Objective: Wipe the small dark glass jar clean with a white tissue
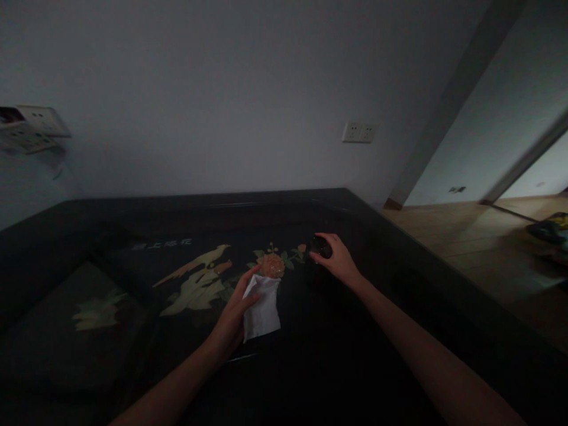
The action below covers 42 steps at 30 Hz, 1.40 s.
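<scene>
A white tissue or thin cloth (265, 316) is held in my left hand (237, 307), the thumb lying over it and the rest hanging down to the right. My right hand (337, 257) is curled around a small dark round object (322, 247), thumb below and fingers above; its kind is too dark to make out. Both hands are over a glossy black tabletop (355, 331) decorated with a pink flower (271, 265) and pale birds (199, 266). The tissue's upper edge lies just below the flower.
A pale wall (213, 106) rises behind the tabletop, with a double socket (359, 132) on it. More sockets (42, 121) are at the far left. Wooden floor (444, 236) shows at the right, with dark items (548, 234) at the edge.
</scene>
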Each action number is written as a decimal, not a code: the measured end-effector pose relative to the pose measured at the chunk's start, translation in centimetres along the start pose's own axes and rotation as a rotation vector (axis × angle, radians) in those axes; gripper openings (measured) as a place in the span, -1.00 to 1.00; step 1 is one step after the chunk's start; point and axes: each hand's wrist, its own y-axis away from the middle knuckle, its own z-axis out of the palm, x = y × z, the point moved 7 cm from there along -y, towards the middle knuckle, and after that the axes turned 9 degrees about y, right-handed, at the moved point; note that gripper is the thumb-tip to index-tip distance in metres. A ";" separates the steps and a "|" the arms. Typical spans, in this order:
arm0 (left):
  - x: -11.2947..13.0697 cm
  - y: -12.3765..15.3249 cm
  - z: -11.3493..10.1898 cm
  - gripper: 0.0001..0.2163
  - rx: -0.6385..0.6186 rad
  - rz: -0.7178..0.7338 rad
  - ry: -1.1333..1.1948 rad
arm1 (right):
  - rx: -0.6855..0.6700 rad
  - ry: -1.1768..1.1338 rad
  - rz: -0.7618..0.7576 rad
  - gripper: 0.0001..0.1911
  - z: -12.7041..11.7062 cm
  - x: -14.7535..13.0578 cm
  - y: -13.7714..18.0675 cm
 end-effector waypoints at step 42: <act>-0.2 -0.2 -0.2 -0.40 0.062 -0.068 0.090 | -0.162 0.251 -0.081 -0.29 1.3 -1.1 0.7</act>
